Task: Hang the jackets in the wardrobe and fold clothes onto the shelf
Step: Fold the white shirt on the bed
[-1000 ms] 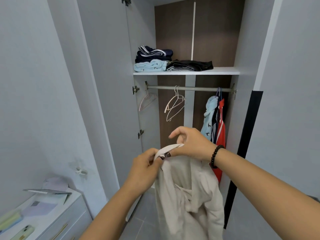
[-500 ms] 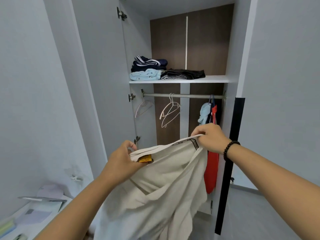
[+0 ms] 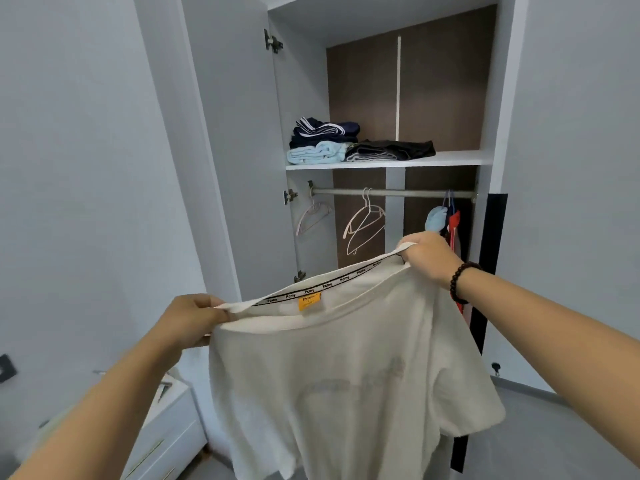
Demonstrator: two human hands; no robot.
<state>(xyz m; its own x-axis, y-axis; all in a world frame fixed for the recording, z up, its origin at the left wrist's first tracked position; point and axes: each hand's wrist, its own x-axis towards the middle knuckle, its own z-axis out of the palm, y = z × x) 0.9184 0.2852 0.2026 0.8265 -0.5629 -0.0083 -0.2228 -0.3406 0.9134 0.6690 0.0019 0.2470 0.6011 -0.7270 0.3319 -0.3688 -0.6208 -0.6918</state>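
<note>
A person holds a white T-shirt (image 3: pixel 346 375) spread in front of an open wardrobe (image 3: pixel 498 98), the left hand (image 3: pixel 188 322) and right hand (image 3: pixel 427 254) each pinching one end of its neckline. The job looks partly done: folded clothes (image 3: pixel 356 143) already lie on the shelf (image 3: pixel 450 158), and a few garments (image 3: pixel 446 220) hang at the right end of the rail (image 3: pixel 408 193). Empty hangers (image 3: pixel 363 223) remain, and the shirt is unfolded, apparently next for the shelf.
</note>
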